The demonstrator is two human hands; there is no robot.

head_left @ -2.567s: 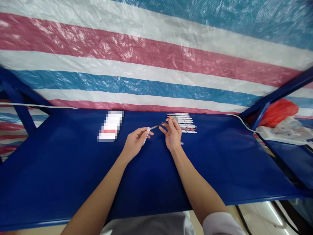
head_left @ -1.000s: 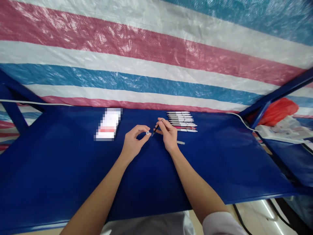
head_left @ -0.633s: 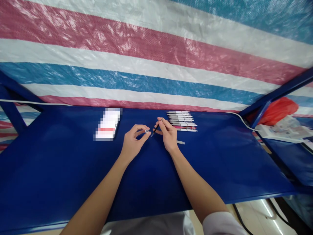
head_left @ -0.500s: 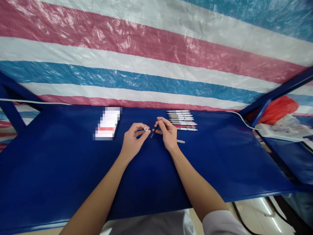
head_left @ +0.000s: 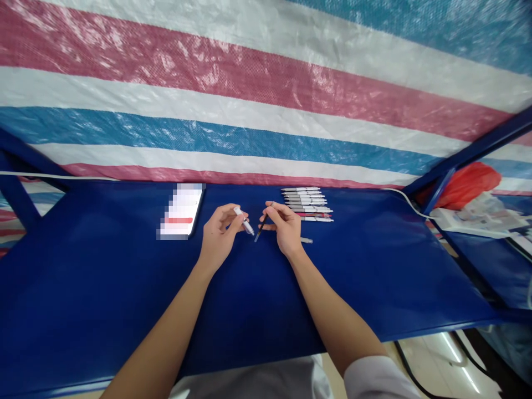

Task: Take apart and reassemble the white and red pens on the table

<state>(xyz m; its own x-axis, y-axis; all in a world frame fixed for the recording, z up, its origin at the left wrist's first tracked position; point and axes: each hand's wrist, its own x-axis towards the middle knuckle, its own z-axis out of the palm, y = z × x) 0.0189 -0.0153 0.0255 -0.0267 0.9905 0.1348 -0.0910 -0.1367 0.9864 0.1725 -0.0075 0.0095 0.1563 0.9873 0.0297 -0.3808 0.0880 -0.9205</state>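
Observation:
My left hand (head_left: 222, 230) is closed on a white pen barrel (head_left: 244, 220), held slanting with its lower end to the right. Close by on the right, my right hand (head_left: 286, 228) pinches a dark pen refill (head_left: 261, 227) that points down and left. The refill and the barrel are apart. Beyond my right wrist lies a short grey translucent pen part (head_left: 306, 240), partly hidden by the hand. A row of several pens (head_left: 310, 202) in white and grey, one of them red, lies behind my right hand.
A phone (head_left: 183, 210), partly blurred out, lies on the blue table (head_left: 124, 288) to the left. Striped plastic sheeting (head_left: 233, 100) hangs behind the table. At the right are blue frame bars (head_left: 469, 155), a white cable (head_left: 405, 197) and a red plastic bag (head_left: 474, 185).
My left hand has shifted slightly left and turned the barrel from end-on to side-on. The refill in my right hand has dipped a little, with its lower tip moving down.

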